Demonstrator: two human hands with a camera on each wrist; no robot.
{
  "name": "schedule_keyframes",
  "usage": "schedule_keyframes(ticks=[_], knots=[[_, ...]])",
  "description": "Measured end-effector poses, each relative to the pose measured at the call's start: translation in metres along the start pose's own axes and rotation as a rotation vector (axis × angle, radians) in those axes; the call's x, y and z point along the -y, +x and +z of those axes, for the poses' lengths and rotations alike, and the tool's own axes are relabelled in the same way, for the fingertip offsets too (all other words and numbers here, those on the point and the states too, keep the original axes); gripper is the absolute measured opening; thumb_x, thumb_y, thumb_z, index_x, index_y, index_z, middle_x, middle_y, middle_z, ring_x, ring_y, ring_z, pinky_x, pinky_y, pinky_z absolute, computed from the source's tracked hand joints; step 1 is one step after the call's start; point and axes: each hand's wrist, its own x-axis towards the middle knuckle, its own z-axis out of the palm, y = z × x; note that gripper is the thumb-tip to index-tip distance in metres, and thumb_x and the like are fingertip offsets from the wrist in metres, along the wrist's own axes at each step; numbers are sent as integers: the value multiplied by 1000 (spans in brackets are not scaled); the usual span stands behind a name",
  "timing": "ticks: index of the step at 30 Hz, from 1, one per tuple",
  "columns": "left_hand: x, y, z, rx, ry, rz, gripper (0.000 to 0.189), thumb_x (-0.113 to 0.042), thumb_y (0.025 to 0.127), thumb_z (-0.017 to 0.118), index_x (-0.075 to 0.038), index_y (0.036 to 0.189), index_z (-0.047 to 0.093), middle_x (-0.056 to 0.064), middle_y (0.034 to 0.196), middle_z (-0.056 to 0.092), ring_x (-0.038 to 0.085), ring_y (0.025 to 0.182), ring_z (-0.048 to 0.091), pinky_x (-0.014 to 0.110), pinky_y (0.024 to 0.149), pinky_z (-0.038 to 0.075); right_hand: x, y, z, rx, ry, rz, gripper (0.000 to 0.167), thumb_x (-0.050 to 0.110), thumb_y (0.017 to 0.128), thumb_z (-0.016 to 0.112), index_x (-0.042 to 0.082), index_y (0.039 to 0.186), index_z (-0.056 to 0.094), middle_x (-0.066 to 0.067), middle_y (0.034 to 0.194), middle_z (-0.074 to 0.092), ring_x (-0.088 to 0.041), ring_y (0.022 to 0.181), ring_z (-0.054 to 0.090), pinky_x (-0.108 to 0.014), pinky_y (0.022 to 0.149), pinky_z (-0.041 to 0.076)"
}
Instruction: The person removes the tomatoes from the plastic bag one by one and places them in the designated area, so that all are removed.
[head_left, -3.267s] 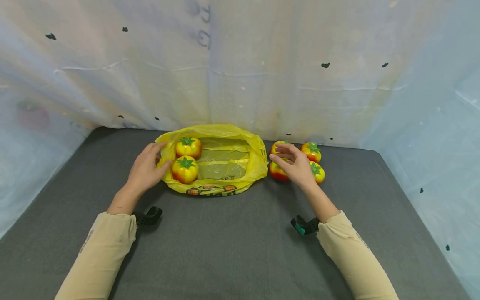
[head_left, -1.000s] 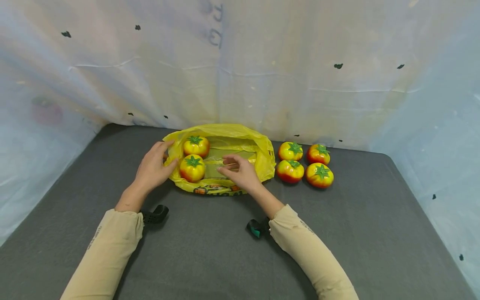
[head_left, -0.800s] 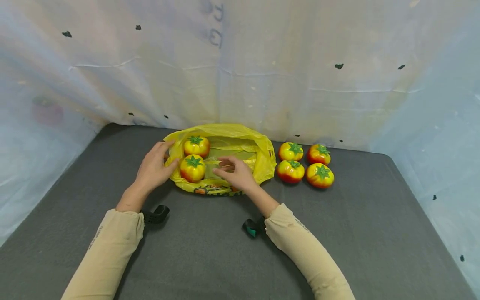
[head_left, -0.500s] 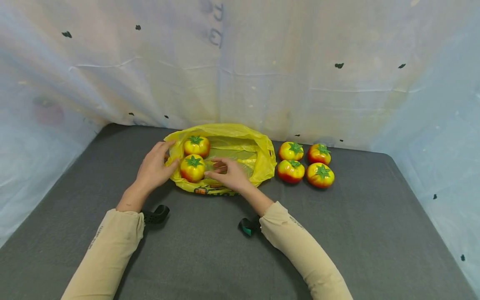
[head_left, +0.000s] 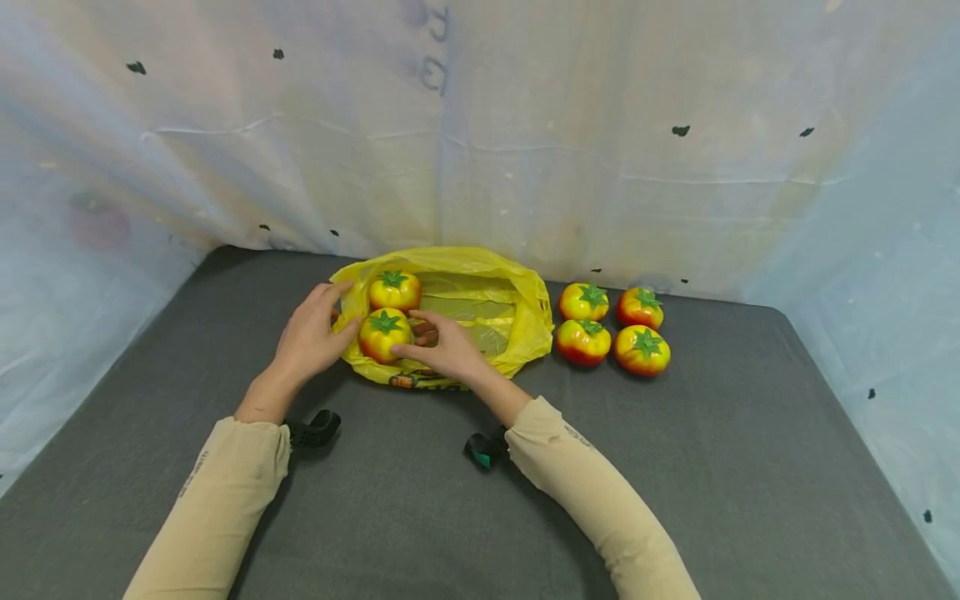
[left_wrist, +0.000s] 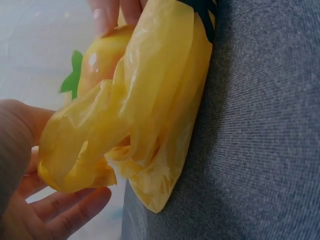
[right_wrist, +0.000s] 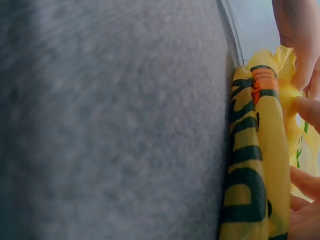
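A yellow plastic bag [head_left: 468, 260] lies on its base with its mouth spread, two glossy yellow-red tomatoes inside at its left end. My right hand [head_left: 448, 348] reaches into the bag and holds the nearer tomato [head_left: 377, 340], thumb on its front side and fingers behind it. The farther tomato [head_left: 392, 293] sits just beyond. At the bag's left edge my left hand [head_left: 309, 332] holds the rim; in the left wrist view a fold of the bag [left_wrist: 75, 145] passes between its thumb and fingers. The right wrist view shows the bag's printed front [right_wrist: 247, 160].
Right of the bag, several more tomatoes stand in a cluster, among them a front-left one [head_left: 582, 343] and a front-right one [head_left: 642, 352]. They rest on a dark grey table [head_left: 420, 500]. A pale sheet [head_left: 525, 150] hangs close behind the table's back edge.
My right hand has moved left from the tomatoes outside the bag into its mouth and now meets the nearer tomato inside. My left hand stays at the bag's left rim.
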Motion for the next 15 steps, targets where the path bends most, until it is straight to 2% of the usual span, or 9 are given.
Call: schedule_keyframes(ticks=[9,15], knots=[[1,0,0,0,0,8,57,-16,94,57,0,145,38,21,131,46,34,100,52,47,76,45,4,2,5,-1,41,8,69,34,86,71,13,145,43,-12,131,58,-25,113,61,-30,82,54],[0,0,0,11,-6,-2,57,-17,94,56,-1,145,37,20,132,46,34,101,51,47,77,45,6,1,6,-15,35,19,68,35,85,72,13,143,45,-11,128,59,-24,112,60,-30,82,53]])
